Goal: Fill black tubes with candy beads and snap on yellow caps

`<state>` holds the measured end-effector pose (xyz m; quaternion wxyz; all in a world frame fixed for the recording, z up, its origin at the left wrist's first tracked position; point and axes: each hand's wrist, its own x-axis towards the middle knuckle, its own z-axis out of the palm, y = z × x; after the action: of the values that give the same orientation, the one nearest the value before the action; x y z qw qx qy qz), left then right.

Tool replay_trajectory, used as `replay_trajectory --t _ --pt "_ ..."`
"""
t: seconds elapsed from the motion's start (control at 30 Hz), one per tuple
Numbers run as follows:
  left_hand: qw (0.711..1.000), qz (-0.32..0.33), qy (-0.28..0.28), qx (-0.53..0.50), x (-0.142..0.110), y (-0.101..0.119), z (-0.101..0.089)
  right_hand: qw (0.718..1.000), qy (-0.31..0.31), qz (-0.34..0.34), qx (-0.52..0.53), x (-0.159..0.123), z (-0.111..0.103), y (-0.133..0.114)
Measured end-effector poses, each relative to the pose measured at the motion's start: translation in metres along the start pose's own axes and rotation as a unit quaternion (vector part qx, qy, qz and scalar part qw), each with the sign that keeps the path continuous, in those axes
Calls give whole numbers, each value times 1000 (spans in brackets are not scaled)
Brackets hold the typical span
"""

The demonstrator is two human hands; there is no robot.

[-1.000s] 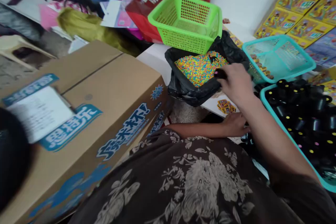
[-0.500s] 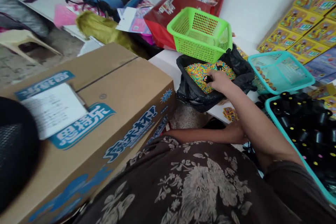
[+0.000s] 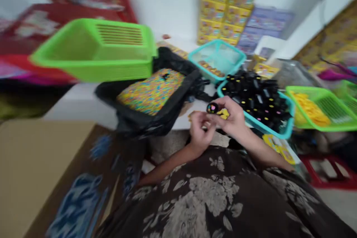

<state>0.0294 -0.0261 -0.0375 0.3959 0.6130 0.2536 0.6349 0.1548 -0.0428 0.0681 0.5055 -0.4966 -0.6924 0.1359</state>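
Note:
My right hand [image 3: 233,116] grips a small black plastic cup [image 3: 212,108], its open end turned toward me with coloured beads showing inside. Close beneath it, my left hand [image 3: 201,130] has its fingers curled and pinched; what they hold, if anything, is blurred. To the left of both hands, small multicoloured beads [image 3: 152,93] fill a tub lined with a black plastic bag [image 3: 134,121]. A yellow printed wrapper [image 3: 223,113] shows just behind my fingers. Many similar black pieces [image 3: 256,96] lie heaped in a turquoise basket [image 3: 290,121] on the right.
A green basket [image 3: 111,70] overhangs the bead tub's back left. Behind stands another turquoise basket [image 3: 220,57]. Yellow boxes [image 3: 225,11] are stacked at the wall. Yellow pieces [image 3: 309,108] sit in a green basket at right. A large cardboard box [image 3: 41,163] occupies the left.
My right hand has left the beads with the black cup and come over beside my left hand, which has risen into view. The camera has turned right.

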Motion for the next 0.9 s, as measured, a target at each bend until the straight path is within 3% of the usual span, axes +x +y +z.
replay_trajectory --t 0.03,0.13,0.27,0.37,0.4,0.43,0.47,0.5,0.57,0.6,0.63,0.7,0.9 --pt "1000 13 -8 -2 2 3 0 999 9 5 -36 -14 -11 0" --pt "992 47 -115 28 7 6 7 994 -2 42 -99 -50 -34 1" --pt "975 68 -210 33 6 7 25 988 -33 44 -146 -81 -62 3" --pt "969 36 -244 2 5 10 36 972 58 47 -224 -87 -116 16" --pt "966 21 -257 -6 5 10 38 949 125 76 -279 -86 -143 26" --pt "962 8 -272 -14 4 10 40 909 192 128 -348 -83 -173 37" --pt "957 -6 -289 -21 4 11 41 853 240 199 -418 -79 -204 50" --pt "951 -19 -307 -26 3 11 41 791 248 288 -479 -75 -234 64" --pt "939 -48 -340 -33 1 11 42 685 137 474 -536 -67 -285 92" --pt "932 -66 -354 -32 0 11 43 648 66 538 -535 -64 -304 104" --pt "926 -85 -367 -29 -1 10 43 629 24 570 -528 -62 -318 114" --pt "915 -127 -383 -22 -3 7 45 622 -22 591 -513 -60 -332 129" --pt "917 -205 -341 -13 -11 -2 47 635 -37 586 -502 -67 -336 150"
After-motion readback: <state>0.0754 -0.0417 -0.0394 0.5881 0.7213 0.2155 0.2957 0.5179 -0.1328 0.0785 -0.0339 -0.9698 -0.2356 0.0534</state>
